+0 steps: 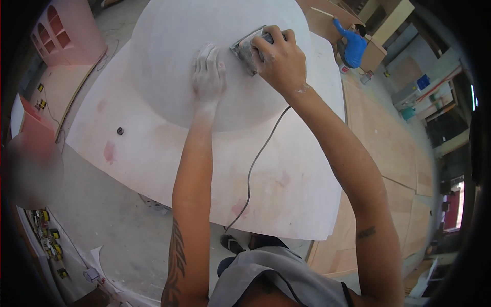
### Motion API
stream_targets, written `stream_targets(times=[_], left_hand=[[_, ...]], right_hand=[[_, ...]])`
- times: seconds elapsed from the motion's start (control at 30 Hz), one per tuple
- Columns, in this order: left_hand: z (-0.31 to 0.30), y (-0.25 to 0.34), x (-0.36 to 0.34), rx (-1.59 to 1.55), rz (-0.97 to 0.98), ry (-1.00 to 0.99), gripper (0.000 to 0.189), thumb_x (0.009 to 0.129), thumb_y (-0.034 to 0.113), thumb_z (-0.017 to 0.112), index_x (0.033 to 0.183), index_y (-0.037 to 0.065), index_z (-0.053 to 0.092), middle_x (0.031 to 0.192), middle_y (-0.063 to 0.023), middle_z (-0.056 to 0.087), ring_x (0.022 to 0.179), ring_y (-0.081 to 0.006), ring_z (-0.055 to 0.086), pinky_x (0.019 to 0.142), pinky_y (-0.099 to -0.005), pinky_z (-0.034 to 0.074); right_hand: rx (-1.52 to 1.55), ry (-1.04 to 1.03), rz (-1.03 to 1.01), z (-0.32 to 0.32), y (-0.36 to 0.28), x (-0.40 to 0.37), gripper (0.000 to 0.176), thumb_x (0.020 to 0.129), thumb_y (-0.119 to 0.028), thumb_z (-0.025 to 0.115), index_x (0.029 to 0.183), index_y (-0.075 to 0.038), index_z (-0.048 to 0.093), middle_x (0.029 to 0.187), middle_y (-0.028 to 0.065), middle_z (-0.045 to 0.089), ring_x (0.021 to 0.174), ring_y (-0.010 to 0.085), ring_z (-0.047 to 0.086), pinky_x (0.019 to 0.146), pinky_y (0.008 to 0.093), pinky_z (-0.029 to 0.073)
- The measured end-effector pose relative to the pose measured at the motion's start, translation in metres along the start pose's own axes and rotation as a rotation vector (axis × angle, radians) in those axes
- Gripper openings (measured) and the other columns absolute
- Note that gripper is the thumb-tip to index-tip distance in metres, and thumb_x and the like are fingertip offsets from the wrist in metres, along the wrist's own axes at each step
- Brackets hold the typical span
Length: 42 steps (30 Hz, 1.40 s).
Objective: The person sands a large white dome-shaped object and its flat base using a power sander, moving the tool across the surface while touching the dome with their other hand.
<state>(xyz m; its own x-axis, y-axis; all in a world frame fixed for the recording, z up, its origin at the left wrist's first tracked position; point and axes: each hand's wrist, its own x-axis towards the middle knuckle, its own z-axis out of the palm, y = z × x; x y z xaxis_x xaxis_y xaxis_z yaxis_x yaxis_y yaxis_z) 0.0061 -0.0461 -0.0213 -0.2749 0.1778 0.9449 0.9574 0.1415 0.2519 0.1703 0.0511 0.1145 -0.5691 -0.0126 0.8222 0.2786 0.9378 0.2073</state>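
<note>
Two hands rest on a large white dome [163, 46]. The right hand [280, 59] is curled around a small power sander [246, 49], fingers wrapped over its top, pressing its pad onto the dome's upper curve. The left hand [208, 77], white with dust, lies flat with its fingers stretched out and together on the dome, just beside the sander and a little below it, holding nothing. A thin dark cord [253, 169] runs from under the right wrist down across the form and off its near edge.

The dome rises from a wide, pale flared skirt [153, 153] with faint pink patches; a small dark round spot [120, 131] sits on the skirt's left part. The whole form stands over a grey, dusty floor [102, 220]. To the right lie broad plywood sheets [383, 138]. Far off at the upper right, a person in a blue top [354, 47] bends over by wooden boxes. At the upper left stands a pink cabinet [64, 30] with arched openings.
</note>
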Motion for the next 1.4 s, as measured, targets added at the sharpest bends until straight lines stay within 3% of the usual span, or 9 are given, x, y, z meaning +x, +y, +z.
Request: stream_targets(times=[0.2, 0.27, 0.5, 0.6, 0.67, 0.77, 1.07, 1.3, 1.4], left_hand=[[0.001, 0.004, 0.003, 0.057, 0.026, -0.055, 0.046, 0.1, 0.014, 0.061, 0.147, 0.014, 0.062, 0.152, -0.0118, 0.06, 0.149, -0.0337, 0.052, 0.126, -0.0542, 0.038], [-0.002, 0.008, 0.005, 0.193, 0.173, -0.142, 0.046, 0.093, 0.017, 0.07, 0.138, 0.026, 0.073, 0.152, -0.0086, 0.061, 0.148, -0.0321, 0.052, 0.126, -0.0559, 0.038], [-0.01, 0.001, 0.003, 0.074, 0.281, -0.34, 0.048, 0.093, 0.023, 0.073, 0.136, 0.044, 0.076, 0.158, -0.0051, 0.056, 0.152, -0.0306, 0.048, 0.129, -0.0564, 0.033], [-0.012, 0.003, 0.003, 0.052, 0.316, -0.33, 0.049, 0.092, 0.021, 0.072, 0.14, 0.03, 0.072, 0.156, -0.0081, 0.058, 0.149, -0.0307, 0.051, 0.127, -0.0555, 0.036], [-0.003, -0.006, -0.005, -0.043, 0.052, -0.098, 0.052, 0.1, 0.022, 0.065, 0.152, 0.018, 0.06, 0.156, -0.0116, 0.057, 0.149, -0.0339, 0.05, 0.126, -0.054, 0.036], [-0.004, -0.005, -0.001, 0.049, 0.051, -0.033, 0.05, 0.102, 0.018, 0.059, 0.15, 0.006, 0.053, 0.155, -0.0142, 0.058, 0.149, -0.0338, 0.05, 0.126, -0.0561, 0.036], [-0.004, 0.0, 0.001, -0.03, -0.069, -0.004, 0.058, 0.105, 0.017, 0.049, 0.16, 0.0, 0.045, 0.16, -0.0203, 0.052, 0.154, -0.0381, 0.045, 0.131, -0.0545, 0.029], [0.009, 0.007, 0.003, -0.062, -0.216, -0.053, 0.063, 0.111, 0.028, 0.044, 0.167, 0.001, 0.035, 0.172, -0.0188, 0.04, 0.162, -0.0364, 0.032, 0.134, -0.0535, 0.019], [0.025, 0.021, 0.006, 0.278, -0.137, -0.044, 0.064, 0.103, 0.023, 0.053, 0.162, 0.0, 0.044, 0.169, -0.019, 0.045, 0.16, -0.0371, 0.036, 0.132, -0.0596, 0.024]], right_hand=[[-0.009, 0.005, 0.011, 0.013, 0.031, 0.063, 0.01, 0.09, -0.021, 0.079, 0.1, -0.021, 0.076, 0.111, 0.006, 0.068, 0.1, 0.0366, 0.067, 0.066, 0.0445, 0.064], [0.001, -0.126, 0.116, 0.011, 0.039, 0.089, 0.024, 0.097, -0.029, 0.07, 0.113, -0.013, 0.076, 0.123, 0.0187, 0.067, 0.118, 0.0423, 0.066, 0.093, 0.0508, 0.062], [-0.025, -0.115, 0.217, 0.019, 0.04, 0.135, 0.024, 0.097, -0.029, 0.071, 0.114, -0.013, 0.076, 0.124, 0.0189, 0.067, 0.118, 0.0422, 0.066, 0.093, 0.0521, 0.062], [-0.002, -0.098, 0.206, 0.019, 0.026, 0.115, 0.025, 0.096, -0.029, 0.07, 0.115, -0.013, 0.076, 0.125, 0.0194, 0.066, 0.119, 0.043, 0.065, 0.093, 0.0522, 0.062], [-0.004, 0.034, 0.156, 0.022, 0.015, 0.088, 0.009, 0.09, -0.021, 0.079, 0.099, -0.02, 0.076, 0.112, 0.0075, 0.068, 0.1, 0.0368, 0.067, 0.067, 0.0462, 0.064], [0.017, -0.017, 0.13, 0.011, -0.006, 0.051, 0.011, 0.089, -0.019, 0.079, 0.1, -0.02, 0.077, 0.113, 0.0084, 0.068, 0.102, 0.0367, 0.066, 0.067, 0.0465, 0.062], [0.058, -0.014, -0.019, -0.001, -0.026, -0.022, 0.026, 0.079, -0.014, 0.085, 0.103, -0.021, 0.078, 0.116, 0.0051, 0.068, 0.1, 0.0335, 0.065, 0.062, 0.0405, 0.057], [0.042, -0.002, -0.012, 0.01, 0.01, 0.033, 0.019, 0.086, -0.018, 0.082, 0.104, -0.02, 0.078, 0.118, 0.0078, 0.07, 0.101, 0.0347, 0.067, 0.061, 0.0423, 0.06], [-0.005, -0.007, 0.012, 0.009, 0.026, 0.073, 0.013, 0.091, -0.021, 0.077, 0.104, -0.019, 0.078, 0.117, 0.0091, 0.07, 0.103, 0.0367, 0.067, 0.065, 0.0438, 0.063]])
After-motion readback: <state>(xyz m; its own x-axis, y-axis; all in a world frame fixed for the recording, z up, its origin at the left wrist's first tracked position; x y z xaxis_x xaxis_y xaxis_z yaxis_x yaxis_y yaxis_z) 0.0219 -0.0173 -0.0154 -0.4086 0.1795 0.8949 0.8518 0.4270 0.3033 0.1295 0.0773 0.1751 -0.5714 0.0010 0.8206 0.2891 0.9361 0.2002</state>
